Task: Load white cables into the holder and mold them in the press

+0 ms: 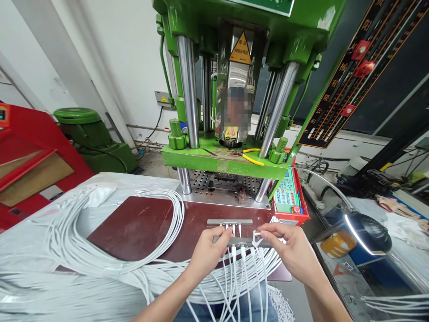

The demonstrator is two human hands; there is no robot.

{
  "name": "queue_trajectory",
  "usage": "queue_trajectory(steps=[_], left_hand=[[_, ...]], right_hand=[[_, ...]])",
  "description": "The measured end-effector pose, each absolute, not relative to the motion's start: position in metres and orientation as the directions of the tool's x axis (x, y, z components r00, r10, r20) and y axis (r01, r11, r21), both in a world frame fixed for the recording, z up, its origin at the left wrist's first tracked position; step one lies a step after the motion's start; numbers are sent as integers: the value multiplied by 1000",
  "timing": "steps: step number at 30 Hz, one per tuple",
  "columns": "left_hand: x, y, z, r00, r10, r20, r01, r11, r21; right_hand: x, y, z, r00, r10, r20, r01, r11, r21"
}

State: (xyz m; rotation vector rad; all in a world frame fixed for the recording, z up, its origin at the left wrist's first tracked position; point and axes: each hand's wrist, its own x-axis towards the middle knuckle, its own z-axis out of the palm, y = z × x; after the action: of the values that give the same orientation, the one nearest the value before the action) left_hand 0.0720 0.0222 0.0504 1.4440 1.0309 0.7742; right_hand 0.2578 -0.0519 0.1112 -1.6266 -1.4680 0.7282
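Maroon board (140, 228), smooth, bordered by coiled white cables (167, 264); green press (228, 156) behind; metal fixture (246, 242) flanked by hands, set apart, fingers pinched.

Left hand (211, 245): covers whatever lies under its fingertips
Right hand (295, 248): partly hides the white plug (256, 234)
Forearms (170, 297): cut off by the lower edge
Cables (83, 264): blurred at lower left
Press (228, 161): top cut off
Clear cylinder (234, 76): middle pixelated
Control panel (286, 194): lettering too small to read
Red cabinet (33, 134): cut off at left
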Motion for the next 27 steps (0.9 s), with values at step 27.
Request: queue_trajectory(steps=[27], left_hand=[[113,7,86,628,776,59,139,-186,973]], right_hand=[[273,-104,103,44,999,-12,791,-42,-610]])
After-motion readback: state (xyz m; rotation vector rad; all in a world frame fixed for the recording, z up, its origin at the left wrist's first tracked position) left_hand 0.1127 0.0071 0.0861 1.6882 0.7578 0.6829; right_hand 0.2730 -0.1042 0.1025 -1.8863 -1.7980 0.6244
